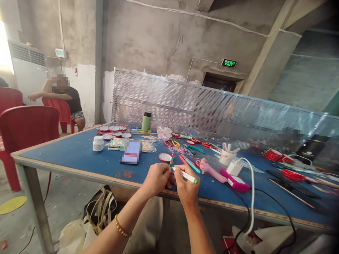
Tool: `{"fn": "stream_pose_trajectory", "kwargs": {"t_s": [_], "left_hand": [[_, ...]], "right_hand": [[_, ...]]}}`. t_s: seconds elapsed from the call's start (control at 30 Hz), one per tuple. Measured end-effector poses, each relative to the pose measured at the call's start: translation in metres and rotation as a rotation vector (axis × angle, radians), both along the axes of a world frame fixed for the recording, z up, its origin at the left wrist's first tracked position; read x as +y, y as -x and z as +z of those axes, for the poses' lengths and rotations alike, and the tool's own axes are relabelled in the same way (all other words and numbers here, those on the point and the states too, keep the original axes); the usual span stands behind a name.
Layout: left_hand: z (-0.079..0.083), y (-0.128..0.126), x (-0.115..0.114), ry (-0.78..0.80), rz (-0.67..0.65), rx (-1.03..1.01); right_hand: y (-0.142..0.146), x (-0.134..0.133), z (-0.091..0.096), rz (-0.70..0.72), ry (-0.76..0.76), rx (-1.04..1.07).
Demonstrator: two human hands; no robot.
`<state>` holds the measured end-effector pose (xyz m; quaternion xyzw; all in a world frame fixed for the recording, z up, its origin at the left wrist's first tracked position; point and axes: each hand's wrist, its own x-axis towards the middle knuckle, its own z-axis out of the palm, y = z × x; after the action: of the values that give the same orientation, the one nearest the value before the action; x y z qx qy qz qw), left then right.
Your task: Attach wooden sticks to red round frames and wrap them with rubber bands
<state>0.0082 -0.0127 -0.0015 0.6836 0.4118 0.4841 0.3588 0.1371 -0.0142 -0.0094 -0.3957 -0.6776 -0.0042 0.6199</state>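
Observation:
My left hand [156,179] is closed around a small red-and-green stick [172,160] that pokes up from its fingers at the near edge of the blue table [79,155]. Touching it, my right hand [186,187] grips a white marker with a green cap [187,175], its tip pointing at the stick. A gold bracelet [121,228] circles my left wrist. Just beyond my hands lie a round red-rimmed disc [165,157], several more markers [192,164] and a pink tool [210,170].
A white jar [98,143], green bottle [146,122], stacked red discs [113,131], scissors [172,143], cup of pens [227,156] and charger with cable [234,168] lie about. A perforated metal screen [212,109] backs the table. Red chairs [29,128] and a seated person [65,102] are left.

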Motion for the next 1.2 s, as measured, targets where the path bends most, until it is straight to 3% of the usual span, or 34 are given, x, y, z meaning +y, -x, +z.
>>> {"fn": "stream_pose_trajectory", "kwargs": {"t_s": [0.2,1.2], "left_hand": [[-0.0017,0.0,0.0016,0.002,-0.007,-0.007],[-0.0026,0.0001,0.0022,0.025,-0.002,0.007]], "right_hand": [[0.0004,-0.0001,-0.0009,-0.001,0.032,0.082],[-0.0003,0.0002,-0.0019,0.014,0.028,0.038]]}}
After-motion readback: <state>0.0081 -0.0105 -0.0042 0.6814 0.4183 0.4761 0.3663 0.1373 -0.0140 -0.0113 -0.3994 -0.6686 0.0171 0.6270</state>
